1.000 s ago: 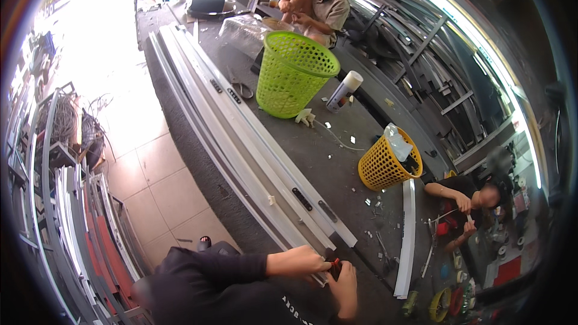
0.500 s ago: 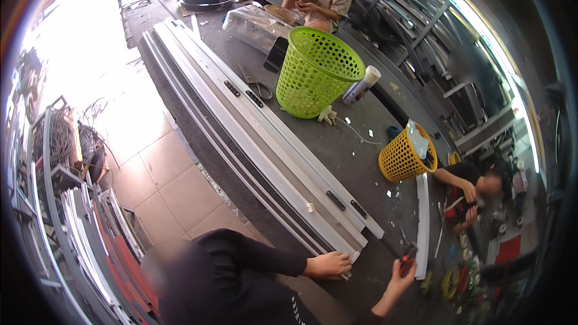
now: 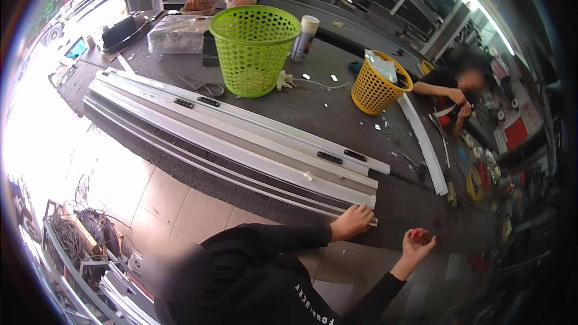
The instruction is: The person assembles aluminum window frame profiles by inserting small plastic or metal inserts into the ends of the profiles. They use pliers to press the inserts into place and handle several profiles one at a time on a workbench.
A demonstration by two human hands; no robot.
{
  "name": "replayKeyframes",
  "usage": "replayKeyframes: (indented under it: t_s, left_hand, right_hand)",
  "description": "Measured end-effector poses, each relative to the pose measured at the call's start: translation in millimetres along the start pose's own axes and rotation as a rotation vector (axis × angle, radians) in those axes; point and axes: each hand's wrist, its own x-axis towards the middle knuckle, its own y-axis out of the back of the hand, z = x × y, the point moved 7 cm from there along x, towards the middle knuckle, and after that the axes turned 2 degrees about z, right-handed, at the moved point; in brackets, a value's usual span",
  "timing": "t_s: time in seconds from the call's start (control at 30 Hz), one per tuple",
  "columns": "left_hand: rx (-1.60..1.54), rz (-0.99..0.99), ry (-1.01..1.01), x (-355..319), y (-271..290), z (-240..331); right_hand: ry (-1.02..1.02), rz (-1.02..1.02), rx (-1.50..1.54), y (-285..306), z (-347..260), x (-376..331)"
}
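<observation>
Several long white profiles (image 3: 253, 147) lie side by side along the near edge of the dark worktable. My left hand (image 3: 353, 222) is closed around the right end of the nearest thin white strip (image 3: 271, 190), whose tip pokes out past my fingers. Out to the right, apart from the profiles, my right hand (image 3: 416, 247) is closed on a small red-and-dark hand tool (image 3: 421, 236); its exact kind is hard to make out. Black slotted fittings (image 3: 330, 157) sit in pairs on the upper profiles. A small white piece (image 3: 309, 176) rests on the profile nearer to me.
A green perforated basket (image 3: 250, 54), a spray can (image 3: 305, 39), scissors (image 3: 208, 88) and a yellow basket (image 3: 376, 87) stand or lie beyond the profiles. A white strip (image 3: 424, 144) lies at right. Two other people sit at the far side and right, hands busy.
My view has turned, so the profiles lie flatter across it. My left hand stays at the strip's end. My right hand, with the tool, is now farther from the separate white strip.
</observation>
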Motion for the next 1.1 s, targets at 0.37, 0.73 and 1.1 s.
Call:
replayKeyframes:
  t_s: [0.37, 0.73, 1.1]
  left_hand:
    - [-0.022, 0.038, -0.008, 8.7, 15.4, 2.6]
    - [0.064, -0.138, -0.059, 13.7, 10.4, 10.2]
    - [0.153, -0.296, -0.024, 24.2, 12.8, 14.3]
  right_hand:
    - [-0.764, 0.006, 0.071, 30.8, 81.5, -97.1]
    - [-0.858, -0.173, -0.151, 35.1, 52.8, -35.1]
    - [-0.899, -0.430, -0.708, 7.2, 4.2, 33.8]
